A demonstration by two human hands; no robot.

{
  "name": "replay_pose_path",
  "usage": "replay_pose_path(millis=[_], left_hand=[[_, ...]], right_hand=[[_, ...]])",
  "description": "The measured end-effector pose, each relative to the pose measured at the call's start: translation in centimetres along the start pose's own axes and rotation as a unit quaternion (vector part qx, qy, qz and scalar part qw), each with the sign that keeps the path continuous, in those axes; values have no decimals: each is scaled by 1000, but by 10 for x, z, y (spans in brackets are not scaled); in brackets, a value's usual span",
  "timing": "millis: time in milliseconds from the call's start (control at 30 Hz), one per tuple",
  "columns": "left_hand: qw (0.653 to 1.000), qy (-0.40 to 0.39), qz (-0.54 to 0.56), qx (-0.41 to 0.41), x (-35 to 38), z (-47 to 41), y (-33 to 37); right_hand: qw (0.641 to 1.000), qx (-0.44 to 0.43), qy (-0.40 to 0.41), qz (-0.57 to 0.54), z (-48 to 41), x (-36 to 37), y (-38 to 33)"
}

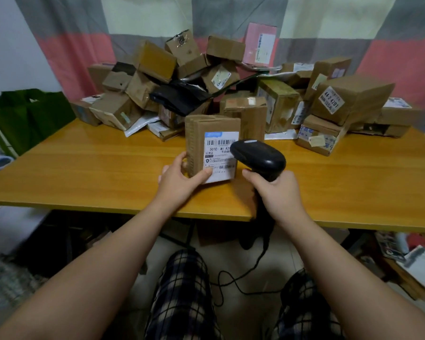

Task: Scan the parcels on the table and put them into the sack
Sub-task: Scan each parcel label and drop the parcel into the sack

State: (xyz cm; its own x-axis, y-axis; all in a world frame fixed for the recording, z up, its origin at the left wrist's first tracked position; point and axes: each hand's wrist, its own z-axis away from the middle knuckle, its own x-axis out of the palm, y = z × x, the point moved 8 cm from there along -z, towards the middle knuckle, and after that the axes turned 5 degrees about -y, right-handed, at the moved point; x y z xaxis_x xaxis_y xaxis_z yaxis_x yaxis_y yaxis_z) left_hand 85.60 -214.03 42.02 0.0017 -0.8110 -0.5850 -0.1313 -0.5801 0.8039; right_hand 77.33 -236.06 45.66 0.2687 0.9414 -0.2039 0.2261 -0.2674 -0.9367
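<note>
Plaid-trousered knees (182,290) below, forearms out. The right hand (277,192) is wrapped round the black barcode scanner (258,159), whose head points at the white label (220,155), close enough to read the barcode, I'd say. The left hand (179,179) clamps the small cardboard parcel (199,133) upright over the table (84,168), label facing the scanner. The green sack (27,116) waits off the left end, its contents hidden. The parcel heap (231,82) sits behind.
</note>
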Motion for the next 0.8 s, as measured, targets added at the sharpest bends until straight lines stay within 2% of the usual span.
replay_pose_path(millis=[167,300,433,800], left_hand=[[1000,15,16,-2,-2,2,-6],[1000,18,14,4,-3,3,-5],[1000,-12,27,1,0,2,-6],[999,4,37,12,1,-2,-8]], right_hand=[[999,-23,5,41,10,12,-8],[999,-31,6,38,17,15,-13],[998,-35,3,45,25,15,-17],[999,-35,-4,14,34,11,-21]])
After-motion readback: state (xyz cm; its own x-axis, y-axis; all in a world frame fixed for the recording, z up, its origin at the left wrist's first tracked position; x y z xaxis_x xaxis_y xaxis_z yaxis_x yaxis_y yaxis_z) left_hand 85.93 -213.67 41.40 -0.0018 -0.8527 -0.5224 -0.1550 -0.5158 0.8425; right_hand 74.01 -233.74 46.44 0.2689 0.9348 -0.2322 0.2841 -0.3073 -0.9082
